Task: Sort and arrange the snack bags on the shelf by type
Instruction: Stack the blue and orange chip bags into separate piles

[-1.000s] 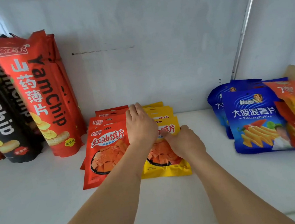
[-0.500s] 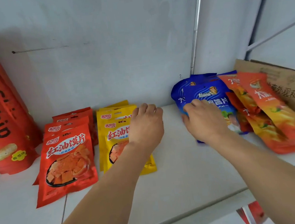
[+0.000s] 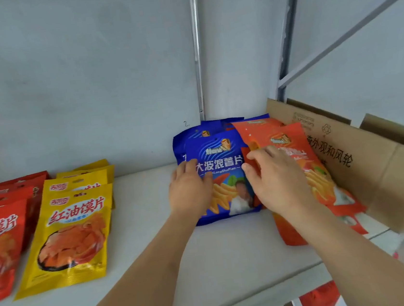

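Blue chip bags (image 3: pixel 217 156) lie stacked beside overlapping orange bags (image 3: pixel 285 140).

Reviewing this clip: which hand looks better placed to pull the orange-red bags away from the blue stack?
Probably the right hand. It already lies on the orange-red bags, thumb at their left edge where they overlap the blue bags. The left hand rests on the blue stack's left side, suited to steadying it.

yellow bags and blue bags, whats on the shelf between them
In the head view, bare white shelf separates the yellow bags from the blue bags; only the left hand and its forearm reach across it to the blue stack's left edge.
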`<state>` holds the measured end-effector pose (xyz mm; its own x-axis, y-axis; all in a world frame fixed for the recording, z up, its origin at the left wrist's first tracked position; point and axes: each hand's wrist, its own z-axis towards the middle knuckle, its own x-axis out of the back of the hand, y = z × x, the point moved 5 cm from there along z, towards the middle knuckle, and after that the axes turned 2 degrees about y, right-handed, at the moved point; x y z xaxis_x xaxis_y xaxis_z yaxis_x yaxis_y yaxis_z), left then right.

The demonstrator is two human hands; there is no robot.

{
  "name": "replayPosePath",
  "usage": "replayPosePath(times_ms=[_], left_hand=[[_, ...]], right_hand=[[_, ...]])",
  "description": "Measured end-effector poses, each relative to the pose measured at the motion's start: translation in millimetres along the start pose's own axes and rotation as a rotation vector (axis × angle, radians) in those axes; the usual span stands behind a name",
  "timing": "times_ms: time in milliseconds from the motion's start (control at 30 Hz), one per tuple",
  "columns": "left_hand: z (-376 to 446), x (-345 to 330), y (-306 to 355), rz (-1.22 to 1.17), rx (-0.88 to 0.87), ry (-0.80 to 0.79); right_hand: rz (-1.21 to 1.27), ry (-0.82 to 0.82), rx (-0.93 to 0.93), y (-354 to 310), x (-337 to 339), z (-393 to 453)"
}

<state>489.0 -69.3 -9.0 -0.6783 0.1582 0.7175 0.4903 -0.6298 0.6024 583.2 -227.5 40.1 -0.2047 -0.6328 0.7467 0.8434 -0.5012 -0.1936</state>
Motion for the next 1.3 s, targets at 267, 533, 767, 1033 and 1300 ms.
replayPosePath(times_ms=[267,533,767,1033,1300], left_hand=[[7,-13,-33,-0.031,0.426,-0.005],[23,-16,-20,-0.71,0.569,-0.039],[21,-25,-29,-1.107,0.751,-0.27],[30,1,-64,-1.078,0.712,-0.145],[29,27,-93,-1.053,0.705,0.007]], right_hand=[[0.226,-0.144,-0.015,-17,-40,-1],[0.294,-0.139,-0.174,14,-67,0],[0.445,-0.303,-0.176,9,-76,7],[0.65,-0.363,-0.249,9,-82,11],[0.551,-0.471,-0.248,-16,-94,32]])
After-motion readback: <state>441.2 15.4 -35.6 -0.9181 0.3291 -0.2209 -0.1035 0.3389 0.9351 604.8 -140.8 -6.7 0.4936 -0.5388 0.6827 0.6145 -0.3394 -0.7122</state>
